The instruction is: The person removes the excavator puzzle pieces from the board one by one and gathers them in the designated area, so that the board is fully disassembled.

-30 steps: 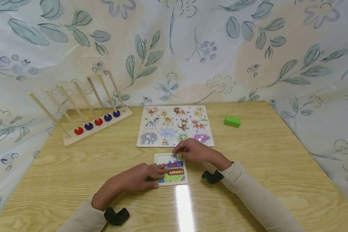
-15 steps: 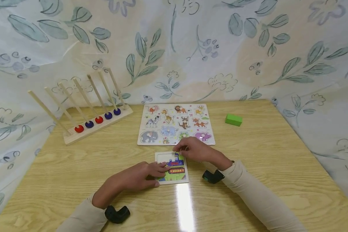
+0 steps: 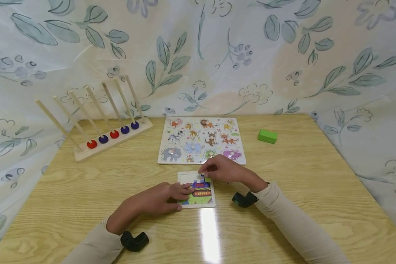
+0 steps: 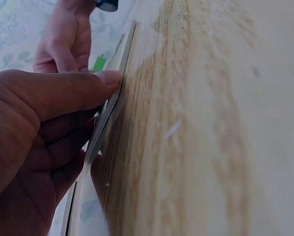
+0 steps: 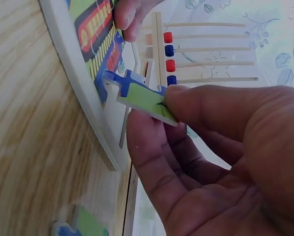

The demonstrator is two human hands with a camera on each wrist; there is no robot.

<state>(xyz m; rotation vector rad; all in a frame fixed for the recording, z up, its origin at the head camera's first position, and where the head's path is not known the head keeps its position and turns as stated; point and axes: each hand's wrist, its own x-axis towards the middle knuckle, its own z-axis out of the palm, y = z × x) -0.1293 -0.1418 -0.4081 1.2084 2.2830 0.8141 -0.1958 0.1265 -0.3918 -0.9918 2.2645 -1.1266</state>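
A small jigsaw puzzle (image 3: 202,193) in a pale tray (image 3: 198,206) shows a blue and red vehicle on green. My left hand (image 3: 160,198) rests its fingers on the puzzle's left side, and its thumb touches the tray edge in the left wrist view. My right hand (image 3: 227,170) pinches a green and blue jigsaw piece (image 5: 146,101) between thumb and fingers. That piece is tilted at the tray's upper right part; whether it touches the neighbouring piece is unclear. Another jigsaw piece (image 5: 85,223) lies on the table below the right hand.
Behind the tray lies an animal peg puzzle board (image 3: 201,137). A wooden rod stand (image 3: 113,142) with red and blue beads is at the back left, its rods rising high. A green block (image 3: 267,136) sits at the back right. Patterned cloth (image 3: 217,73) hangs behind the table.
My right hand keeps its grip, and the jigsaw piece tilts slightly at the tray's upper right. The left hand stays on the puzzle. The head view shifts a little.
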